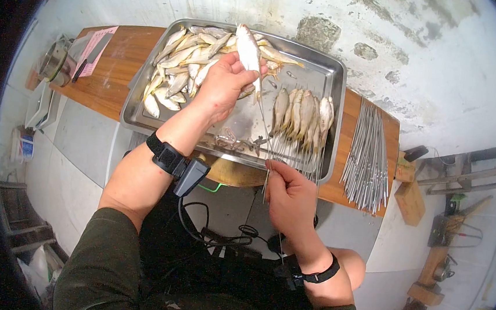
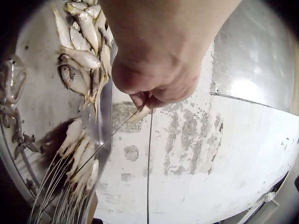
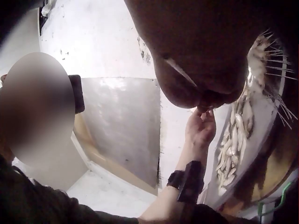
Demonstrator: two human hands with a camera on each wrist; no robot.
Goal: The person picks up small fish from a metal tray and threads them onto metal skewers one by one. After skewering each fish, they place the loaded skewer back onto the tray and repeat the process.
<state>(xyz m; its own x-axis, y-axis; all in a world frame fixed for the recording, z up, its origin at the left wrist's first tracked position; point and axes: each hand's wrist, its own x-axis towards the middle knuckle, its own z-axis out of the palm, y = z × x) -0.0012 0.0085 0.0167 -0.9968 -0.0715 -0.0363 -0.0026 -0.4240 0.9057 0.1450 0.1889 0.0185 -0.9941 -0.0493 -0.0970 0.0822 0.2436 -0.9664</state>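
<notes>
In the head view my left hand (image 1: 223, 86) holds up a pale fish (image 1: 248, 49) above the metal tray (image 1: 336, 127), fingers and thumb round its lower part. A thin metal skewer (image 1: 264, 120) runs from the tail end of that fish down to my right hand (image 1: 292, 202), whose thumb and fingers pinch it at the tray's near edge. The left wrist view has my left hand (image 2: 156, 60) seen from behind, hiding most of the fish, with thin skewers reaching its fingertips. My right hand (image 3: 201, 60) looks dark in the right wrist view, its grip mostly hidden.
Loose fish (image 1: 179, 62) are piled in the tray's left part, and skewered fish (image 1: 304, 113) lie in a row at its right. A bundle of skewers (image 1: 368, 156) lies on the wooden table (image 1: 111, 80) at the right. A knife (image 1: 91, 55) rests on pink paper at the left.
</notes>
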